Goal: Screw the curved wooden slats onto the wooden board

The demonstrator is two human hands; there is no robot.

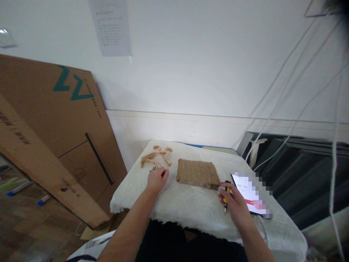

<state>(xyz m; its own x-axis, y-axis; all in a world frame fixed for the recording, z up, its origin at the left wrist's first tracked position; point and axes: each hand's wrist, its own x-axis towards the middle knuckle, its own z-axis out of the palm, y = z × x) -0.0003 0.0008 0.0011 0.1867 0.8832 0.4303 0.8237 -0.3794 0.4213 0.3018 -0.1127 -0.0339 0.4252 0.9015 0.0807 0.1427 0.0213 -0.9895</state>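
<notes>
My right hand [233, 200] is closed around a yellow-and-black screwdriver [227, 189], its metal tip angled down toward me. It is beside the right end of a brown corrugated cardboard block [198, 173] that has many small holes in its top. My left hand [158, 179] rests low over the cloth with its fingers curled; what they hold, if anything, is hidden. Just beyond those fingers lie small dark metal pieces, likely screws [153, 169]. Behind them are several curved light-wood pieces [154, 154], some touching each other.
A white textured cloth [188, 203] covers the small table against the wall. On the right lies a tablet [249, 194] with a lit screen. A large cardboard box [54, 127] leans at the left. White cables [289, 83] hang at the right, near dark stacked panels [302, 167].
</notes>
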